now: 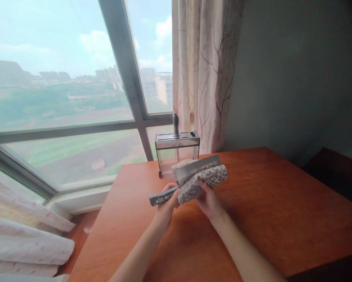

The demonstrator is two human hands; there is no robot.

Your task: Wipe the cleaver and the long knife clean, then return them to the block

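Above the wooden table I hold a cleaver [197, 167] with a broad metal blade and a dark riveted handle pointing left. My left hand [167, 201] is closed at the inner end of the handle, where it meets the blade. A fluffy grey-and-white cloth [205, 182] is folded around the blade's lower edge, with part of it showing behind the blade too. My right hand [208, 199] grips this cloth from below, its thumb on the near side. The fingers behind the cloth are hidden.
A clear-sided knife block [177, 141] with a metal frame stands at the table's far edge, one dark-handled knife [176, 125] upright in it. The wooden table [252, 219] spreads below my hands. Behind are a window [61, 78] and a patterned curtain [208, 70].
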